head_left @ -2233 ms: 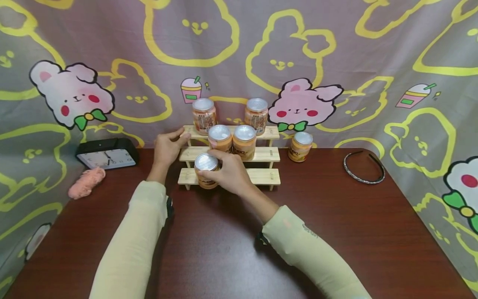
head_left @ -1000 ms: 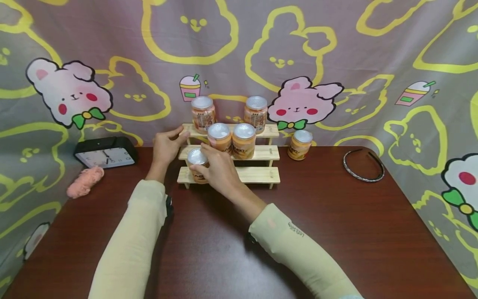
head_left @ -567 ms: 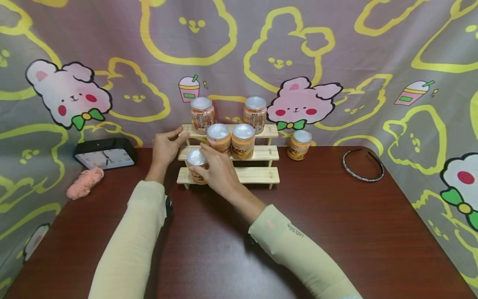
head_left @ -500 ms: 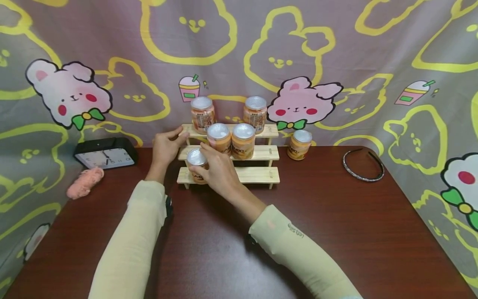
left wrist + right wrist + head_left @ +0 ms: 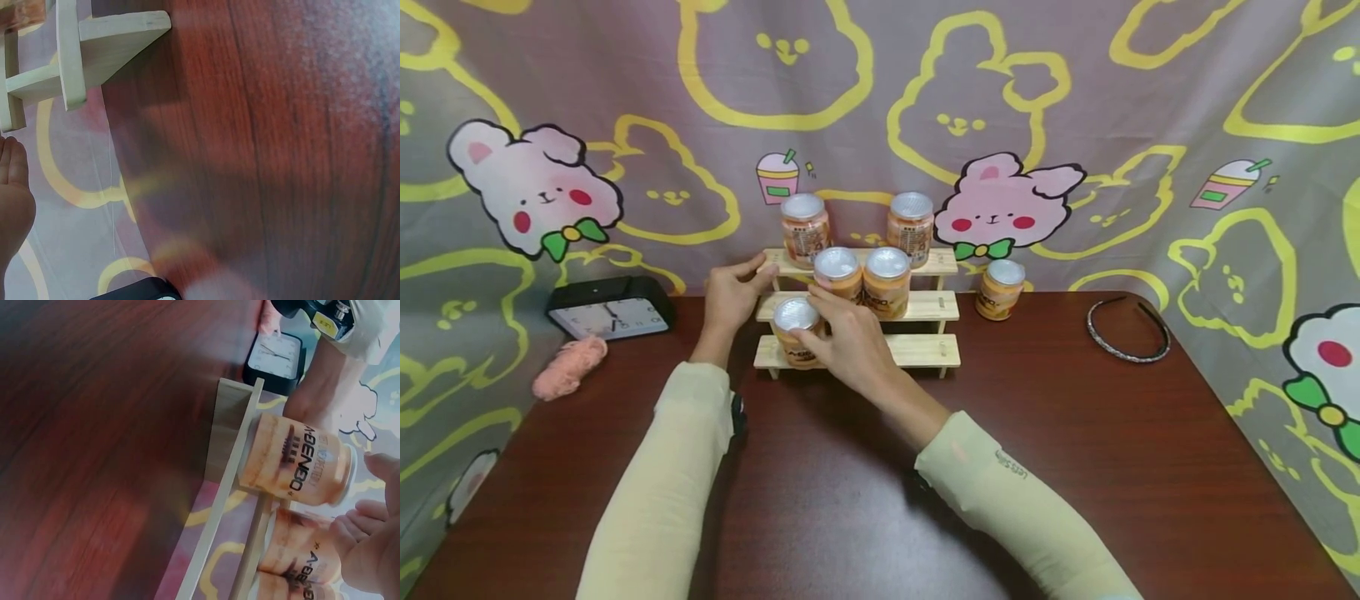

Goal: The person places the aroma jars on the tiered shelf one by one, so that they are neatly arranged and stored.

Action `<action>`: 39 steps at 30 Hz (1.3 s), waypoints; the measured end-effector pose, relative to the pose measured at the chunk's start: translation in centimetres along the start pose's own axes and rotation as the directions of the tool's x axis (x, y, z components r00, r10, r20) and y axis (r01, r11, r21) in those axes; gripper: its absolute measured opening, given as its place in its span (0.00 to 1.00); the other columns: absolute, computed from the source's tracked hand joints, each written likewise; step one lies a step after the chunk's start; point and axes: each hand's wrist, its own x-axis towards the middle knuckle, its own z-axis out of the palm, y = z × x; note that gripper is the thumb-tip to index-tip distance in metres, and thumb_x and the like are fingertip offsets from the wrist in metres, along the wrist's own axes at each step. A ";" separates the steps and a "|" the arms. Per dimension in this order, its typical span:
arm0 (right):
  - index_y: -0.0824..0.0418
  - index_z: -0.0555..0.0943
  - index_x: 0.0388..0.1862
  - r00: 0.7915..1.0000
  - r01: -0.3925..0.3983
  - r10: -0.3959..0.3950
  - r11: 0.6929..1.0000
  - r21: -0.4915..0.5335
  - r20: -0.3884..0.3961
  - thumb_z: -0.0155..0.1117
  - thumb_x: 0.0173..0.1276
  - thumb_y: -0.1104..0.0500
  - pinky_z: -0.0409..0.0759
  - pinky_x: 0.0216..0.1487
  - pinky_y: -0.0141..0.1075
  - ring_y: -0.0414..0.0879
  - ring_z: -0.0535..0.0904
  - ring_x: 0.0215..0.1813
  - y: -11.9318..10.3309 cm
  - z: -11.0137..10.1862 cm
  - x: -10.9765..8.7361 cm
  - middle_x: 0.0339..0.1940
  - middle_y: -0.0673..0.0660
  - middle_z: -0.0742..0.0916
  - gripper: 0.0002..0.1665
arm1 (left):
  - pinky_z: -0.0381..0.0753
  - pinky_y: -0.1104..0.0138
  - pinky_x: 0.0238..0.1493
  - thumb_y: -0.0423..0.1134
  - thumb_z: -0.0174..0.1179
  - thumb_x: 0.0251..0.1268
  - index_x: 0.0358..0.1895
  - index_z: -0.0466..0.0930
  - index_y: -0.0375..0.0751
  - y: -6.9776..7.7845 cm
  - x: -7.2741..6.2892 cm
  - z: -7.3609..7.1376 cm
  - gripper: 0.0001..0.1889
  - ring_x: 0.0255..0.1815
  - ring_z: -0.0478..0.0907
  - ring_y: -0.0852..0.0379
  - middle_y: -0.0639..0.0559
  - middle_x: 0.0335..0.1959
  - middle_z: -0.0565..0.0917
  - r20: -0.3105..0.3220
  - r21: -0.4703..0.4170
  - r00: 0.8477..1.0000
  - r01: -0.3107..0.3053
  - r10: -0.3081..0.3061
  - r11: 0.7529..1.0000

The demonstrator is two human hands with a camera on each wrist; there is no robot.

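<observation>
A three-tier wooden display stand [image 5: 925, 350] holds orange cans with silver lids. At its top left end, my left hand [image 5: 730, 304] pinches the end of the upper shelf; in the left wrist view the other fingers [image 5: 15, 165] extend straight. One can [image 5: 799, 333] stands upright at the left of the bottom shelf. My right hand [image 5: 853, 337] is beside this can, thumb and fingertips close to its lid. In the right wrist view, a gap shows between the right hand [image 5: 369, 531] and the can [image 5: 297, 459]. Two cans [image 5: 886, 283] stand on the middle shelf and two [image 5: 912, 229] on top.
Another can [image 5: 1000, 290] stands on the table [image 5: 1075, 433] right of the stand, with a headband [image 5: 1127, 354] farther right. A black clock [image 5: 612, 308] and a pink yarn bundle [image 5: 571, 367] lie at the left. A patterned curtain [image 5: 865, 67] hangs behind.
My right hand has brought the can left onto the bottom shelf, then loosened and shifted slightly right, uncovering more of it. My left hand has stayed at the stand.
</observation>
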 end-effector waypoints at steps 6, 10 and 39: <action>0.71 0.84 0.58 0.999 0.013 -0.014 0.998 0.057 0.029 0.76 0.66 0.55 0.83 0.55 0.40 0.54 0.83 0.59 0.6 -1.1 -0.3 0.62 0.64 0.84 0.27 | 0.71 0.54 0.68 0.51 0.68 0.68 0.63 0.81 0.40 0.1 -0.2 0.0 0.26 0.68 0.73 0.46 0.43 0.63 0.80 0.007 0.003 1.000 0.017 -0.017 1.000; 0.71 0.83 0.58 0.999 0.015 -0.018 0.996 0.086 0.039 0.75 0.66 0.56 0.80 0.60 0.39 0.53 0.82 0.62 1.3 -1.8 -0.8 0.62 0.62 0.84 0.27 | 0.71 0.55 0.69 0.51 0.69 0.67 0.62 0.82 0.40 0.1 -0.1 0.0 0.26 0.69 0.72 0.47 0.44 0.62 0.80 -0.004 0.000 1.000 0.020 -0.020 1.000; 0.65 0.85 0.58 0.994 -0.087 0.078 0.989 0.123 0.078 0.73 0.69 0.56 0.82 0.57 0.46 0.52 0.85 0.56 6.6 -8.6 -4.4 0.56 0.57 0.88 0.22 | 0.70 0.56 0.69 0.49 0.69 0.67 0.62 0.82 0.39 0.0 -0.1 0.1 0.25 0.68 0.73 0.48 0.43 0.61 0.81 -0.006 -0.009 1.000 0.010 -0.010 1.000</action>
